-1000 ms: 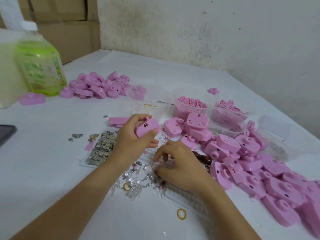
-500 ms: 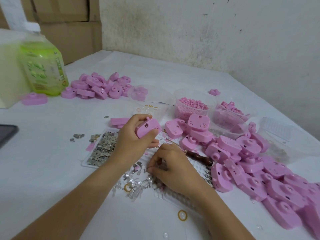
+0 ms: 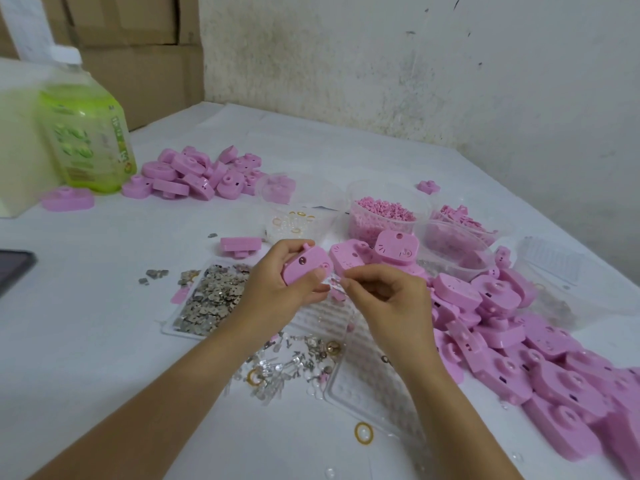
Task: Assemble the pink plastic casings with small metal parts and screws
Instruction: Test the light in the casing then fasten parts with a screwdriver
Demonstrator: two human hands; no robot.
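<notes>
Your right hand [image 3: 384, 301] has come up off the clear tray [image 3: 363, 386], fingertips pinched on a tiny part [image 3: 336, 282] I can't make out, now just beside the pink casing [image 3: 306, 268] your left hand [image 3: 277, 289] grips above the table [image 3: 104, 341], so fitting it looks next.

A stained, off-white wall [image 3: 415, 64] rises at the back, speckled with dark marks. The table [image 3: 86, 341] wears a plain white covering, softly and evenly lit. In the far left corner, brown cardboard boxes [image 3: 138, 29] stand stacked.
</notes>
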